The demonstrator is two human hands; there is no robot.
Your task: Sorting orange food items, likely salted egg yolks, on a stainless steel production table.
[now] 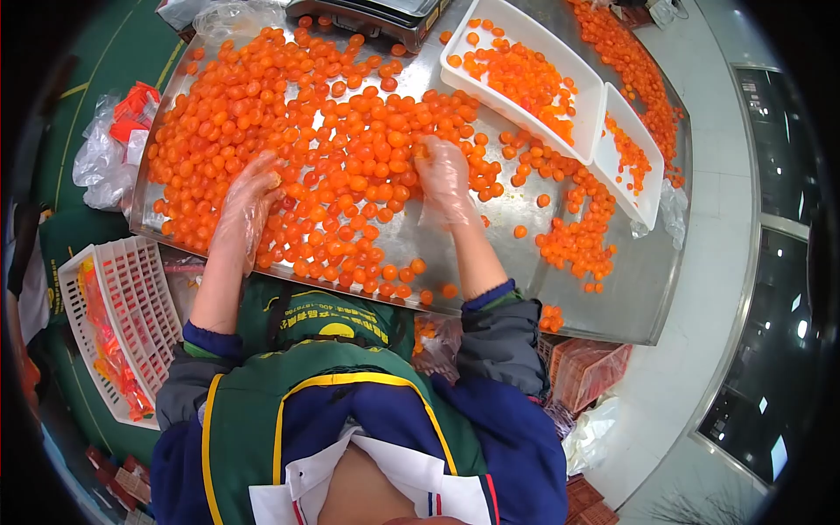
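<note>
A broad heap of round orange balls, seemingly salted egg yolks (367, 141), covers much of a steel tabletop (499, 269). My left hand (252, 190), in a clear plastic glove, rests at the left part of the heap with its fingers curled against the yolks. Further right, my right hand (446, 174), gloved the same way, reaches into the heap with its fingers bent down. A yellowish patch shows at the fingertips of each hand. Whether either hand grips a yolk cannot be made out.
White plastic trays (453, 77) (607, 98) with yolks stand at the upper right. A weighing scale (374, 20) sits at the back edge. Loose yolks (577, 246) lie to the right. A white basket (134, 295) of packets is at lower left, red crates (587, 371) at lower right.
</note>
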